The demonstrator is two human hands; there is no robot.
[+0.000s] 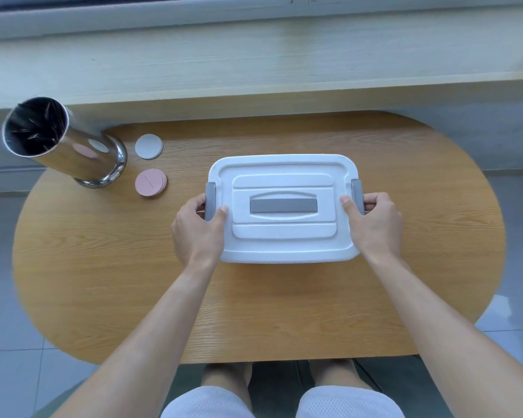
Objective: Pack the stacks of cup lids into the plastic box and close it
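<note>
Currently, white plastic box (284,206), lid on, grey handle; left hand (198,229) and right hand (372,220) fingers curl around grey side latches.

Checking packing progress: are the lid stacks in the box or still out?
Out. The white stack and pink stack lie on the table, left of the box, whose lid is on.

I have only the one view, from the head camera, looking steeply down and forward over my lap onto the oval wooden table (284,312). It sits close, wide-angled, so edges bow. The white box (284,236) lies near centre frame, the window sill (254,64) crosses the top, and my knees show at the bottom.
</note>
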